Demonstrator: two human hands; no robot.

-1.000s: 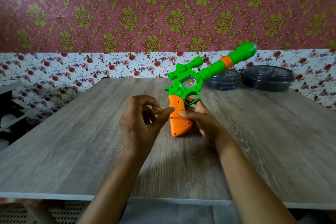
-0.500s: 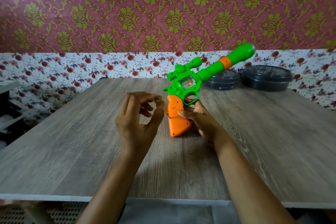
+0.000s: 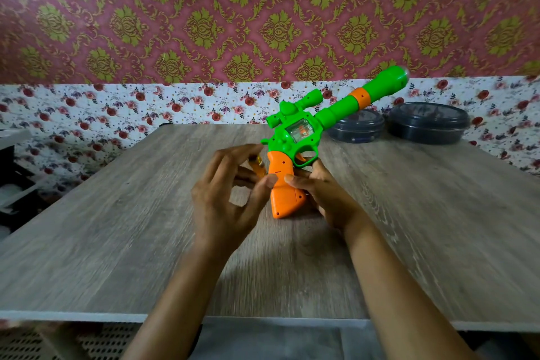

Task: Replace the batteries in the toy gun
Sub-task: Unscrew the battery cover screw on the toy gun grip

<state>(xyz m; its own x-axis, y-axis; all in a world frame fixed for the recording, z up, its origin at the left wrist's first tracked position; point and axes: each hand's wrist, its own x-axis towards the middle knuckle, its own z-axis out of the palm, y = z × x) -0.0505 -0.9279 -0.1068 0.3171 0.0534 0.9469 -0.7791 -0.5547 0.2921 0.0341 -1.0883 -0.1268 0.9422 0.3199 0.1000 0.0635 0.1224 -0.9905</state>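
Observation:
The toy gun [image 3: 295,137] has a green body and an orange handle [image 3: 282,187], whose butt stands on the wooden table [image 3: 117,228] with the barrel slanting up to the right. My right hand [image 3: 324,196] grips the handle from the right, fingertips on its near face. My left hand [image 3: 225,199] is just left of the handle, fingers curled around a small yellow-orange battery [image 3: 258,165] held against the handle's left side. Most of the battery is hidden by my fingers.
Two dark round lidded containers [image 3: 356,126] [image 3: 428,123] stand at the table's far right, against the flowered wall. A dark shelf unit [image 3: 14,172] is off the table's left side. The table's near edge runs below my forearms.
My left hand has brought the battery from in front of my fingers down against the left side of the handle. The gun and my right hand have barely shifted.

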